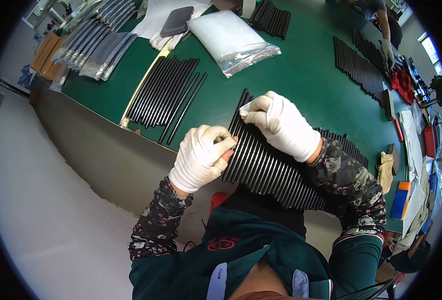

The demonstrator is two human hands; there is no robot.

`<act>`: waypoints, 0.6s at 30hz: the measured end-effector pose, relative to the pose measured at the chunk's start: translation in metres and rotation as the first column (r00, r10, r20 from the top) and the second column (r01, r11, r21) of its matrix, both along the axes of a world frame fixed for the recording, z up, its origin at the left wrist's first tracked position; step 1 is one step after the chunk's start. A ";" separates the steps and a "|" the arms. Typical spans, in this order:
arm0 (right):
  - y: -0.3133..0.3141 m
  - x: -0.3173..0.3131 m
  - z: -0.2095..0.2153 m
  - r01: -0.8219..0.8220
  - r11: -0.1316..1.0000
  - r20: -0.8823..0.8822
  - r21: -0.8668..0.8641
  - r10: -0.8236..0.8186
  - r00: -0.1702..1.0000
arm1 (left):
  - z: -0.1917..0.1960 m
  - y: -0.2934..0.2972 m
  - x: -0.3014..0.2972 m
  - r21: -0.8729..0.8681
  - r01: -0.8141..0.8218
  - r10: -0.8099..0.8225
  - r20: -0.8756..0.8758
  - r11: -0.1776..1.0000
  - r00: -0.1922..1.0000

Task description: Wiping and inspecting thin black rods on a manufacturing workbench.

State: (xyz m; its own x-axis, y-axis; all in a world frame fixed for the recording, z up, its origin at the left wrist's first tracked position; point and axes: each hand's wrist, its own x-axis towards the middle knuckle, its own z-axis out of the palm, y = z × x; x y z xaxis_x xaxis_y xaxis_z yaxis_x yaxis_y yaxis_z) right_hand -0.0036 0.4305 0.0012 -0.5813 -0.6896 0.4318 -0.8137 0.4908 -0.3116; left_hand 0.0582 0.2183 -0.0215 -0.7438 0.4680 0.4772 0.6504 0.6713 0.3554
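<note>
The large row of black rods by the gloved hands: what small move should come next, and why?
Probably ease the leftmost rod clear of the large row: the left hand and right hand both have their fingers at that end, and a smaller group of rods lies further left. Their grip is unclear.

Green table (301, 75) with a curved look. Along its near edge lies a long row of black rods (266, 172); to the left, a shorter row of black rods (163, 92). Beyond them sit 1 clear plastic bag (226, 37) with white contents, plastic-wrapped bundles (110, 54) at far left, and a blue-and-orange block (400, 201) at right.
</note>
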 end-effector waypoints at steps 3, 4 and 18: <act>-0.006 0.004 0.002 -0.089 0.987 -0.060 0.137 0.098 0.993 | 0.000 0.000 0.001 -0.004 -0.008 0.008 0.022 1.000 1.000; -0.005 0.001 0.003 -0.087 0.987 -0.064 0.136 0.097 0.993 | 0.001 0.000 0.000 -0.005 -0.011 0.011 0.022 1.000 1.000; 0.041 -0.024 0.008 0.341 0.940 -0.210 -0.021 -0.338 0.918 | -0.005 -0.001 -0.003 0.019 0.001 0.000 -0.043 1.000 0.999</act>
